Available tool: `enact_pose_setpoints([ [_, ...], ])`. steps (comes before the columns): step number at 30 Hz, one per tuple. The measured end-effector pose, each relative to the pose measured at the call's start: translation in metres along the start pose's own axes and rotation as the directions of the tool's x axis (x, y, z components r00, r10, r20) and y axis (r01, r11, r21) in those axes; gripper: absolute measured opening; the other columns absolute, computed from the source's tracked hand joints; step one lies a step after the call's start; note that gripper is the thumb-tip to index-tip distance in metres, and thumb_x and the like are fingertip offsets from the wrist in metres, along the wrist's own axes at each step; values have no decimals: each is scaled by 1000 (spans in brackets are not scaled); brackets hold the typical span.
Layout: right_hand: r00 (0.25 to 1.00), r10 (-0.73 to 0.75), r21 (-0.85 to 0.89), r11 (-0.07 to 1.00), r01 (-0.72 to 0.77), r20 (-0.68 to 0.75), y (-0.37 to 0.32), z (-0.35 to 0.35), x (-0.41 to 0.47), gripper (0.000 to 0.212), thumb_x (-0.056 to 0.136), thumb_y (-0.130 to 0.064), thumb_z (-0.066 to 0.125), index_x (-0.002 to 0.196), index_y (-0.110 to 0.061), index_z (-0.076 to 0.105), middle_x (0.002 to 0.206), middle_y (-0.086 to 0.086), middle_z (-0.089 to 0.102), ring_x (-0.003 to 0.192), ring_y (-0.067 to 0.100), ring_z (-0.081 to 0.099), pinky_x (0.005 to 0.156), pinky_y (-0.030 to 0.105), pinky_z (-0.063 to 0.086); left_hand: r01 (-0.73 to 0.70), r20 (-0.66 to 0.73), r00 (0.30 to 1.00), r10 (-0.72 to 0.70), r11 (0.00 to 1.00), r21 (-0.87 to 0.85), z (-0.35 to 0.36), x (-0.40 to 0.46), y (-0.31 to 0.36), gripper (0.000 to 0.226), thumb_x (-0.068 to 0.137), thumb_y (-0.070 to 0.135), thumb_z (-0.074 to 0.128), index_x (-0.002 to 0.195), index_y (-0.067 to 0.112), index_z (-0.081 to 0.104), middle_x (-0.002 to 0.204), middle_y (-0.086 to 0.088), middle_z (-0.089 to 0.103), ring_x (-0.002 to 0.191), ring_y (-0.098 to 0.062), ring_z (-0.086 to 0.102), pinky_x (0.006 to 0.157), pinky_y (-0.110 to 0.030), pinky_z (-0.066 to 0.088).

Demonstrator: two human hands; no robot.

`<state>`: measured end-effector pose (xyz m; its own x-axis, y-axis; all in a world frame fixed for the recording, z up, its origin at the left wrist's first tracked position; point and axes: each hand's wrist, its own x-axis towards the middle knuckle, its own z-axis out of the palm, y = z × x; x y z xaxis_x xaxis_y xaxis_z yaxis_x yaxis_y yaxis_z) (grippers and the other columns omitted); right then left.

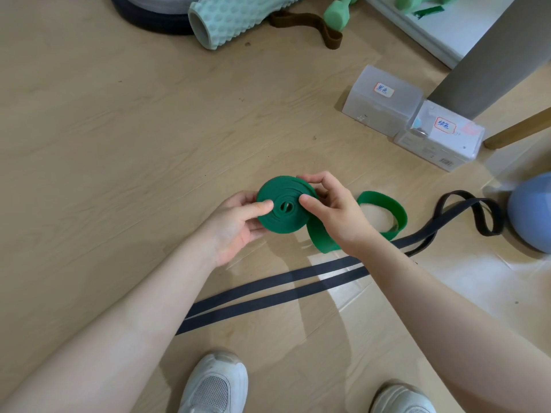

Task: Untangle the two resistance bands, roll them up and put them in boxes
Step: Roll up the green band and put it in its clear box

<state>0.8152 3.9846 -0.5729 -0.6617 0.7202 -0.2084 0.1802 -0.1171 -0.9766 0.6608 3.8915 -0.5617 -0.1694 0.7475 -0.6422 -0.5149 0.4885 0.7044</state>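
Note:
A green resistance band [284,217] is mostly wound into a flat coil held above the floor. My left hand [238,225] cups the coil from below with the thumb on its face. My right hand [331,210] pinches the coil's right side, thumb near the centre hole. The band's loose end [387,210] loops down onto the floor to the right. A black resistance band [268,289] lies stretched on the floor under my arms, its far end curling at right [465,210]. Two translucent lidded boxes, one [383,99] and another [438,138], stand on the floor at right, each with a label.
A mint foam roller [235,16], a brown band [307,25] and green dumbbells [335,13] lie at the top. A blue ball [530,210] sits at the right edge beside a grey furniture leg [492,55]. My white shoes [214,386] are at the bottom.

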Motion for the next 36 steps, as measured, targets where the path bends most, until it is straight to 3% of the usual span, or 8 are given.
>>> enact_pose_setpoints([
  [4,974,-51,-414,899,140,219,-4,-9,2,29,90,-7,55,115,-22,59,106,-22,57,95,-15,54,87,7,44,-33,104,995,-11,907,420,-5,2,8,44,81,22,67,123,24,52,118,1,64,113,-15,57,101,-33,40],
  [8,962,-51,-462,870,174,266,-1,-6,0,34,86,-9,63,118,-19,62,110,-15,58,94,-13,55,86,5,41,-150,94,989,117,777,611,3,4,13,28,80,19,70,104,29,61,106,6,64,98,-5,60,86,-19,45],
  [14,981,72,-372,928,0,180,-5,-15,5,42,76,-17,74,104,-20,43,92,-4,65,86,21,65,83,36,53,-234,96,967,235,676,699,8,4,9,18,82,20,69,97,28,63,101,8,64,96,-13,63,88,-31,50],
  [18,970,129,-281,957,-68,204,-1,-24,1,34,76,-27,71,102,-22,49,93,-1,62,84,16,62,80,34,53,-272,86,954,287,710,650,5,3,3,13,84,18,65,97,24,66,101,3,66,92,-17,66,89,-36,52],
  [23,975,120,-213,974,-80,185,-1,-29,-3,23,87,-13,60,107,-24,54,109,5,63,97,16,63,86,27,52,-241,-45,954,296,846,476,2,2,1,20,89,13,59,107,19,62,96,8,63,89,-7,61,77,-22,50],
  [26,993,83,-54,995,-79,78,0,-18,-3,15,90,-12,56,101,-22,56,106,8,64,92,13,65,81,24,52,-194,-130,962,239,938,287,8,2,2,12,90,12,58,98,21,60,96,1,66,90,-13,63,81,-33,54],
  [29,994,98,94,991,-94,-41,5,-4,-1,17,91,-7,54,100,-19,60,102,6,66,89,9,65,77,19,52,-145,-210,959,193,964,222,9,6,3,26,90,11,57,116,8,56,105,-7,64,98,-20,63,88,-41,53],
  [36,995,91,-73,993,-94,-34,3,1,4,33,89,-6,58,119,-18,59,104,-7,64,98,10,63,85,21,54,-98,-215,968,131,983,155,7,4,-5,31,92,12,55,121,6,52,104,-6,64,96,-18,63,82,-35,54],
])
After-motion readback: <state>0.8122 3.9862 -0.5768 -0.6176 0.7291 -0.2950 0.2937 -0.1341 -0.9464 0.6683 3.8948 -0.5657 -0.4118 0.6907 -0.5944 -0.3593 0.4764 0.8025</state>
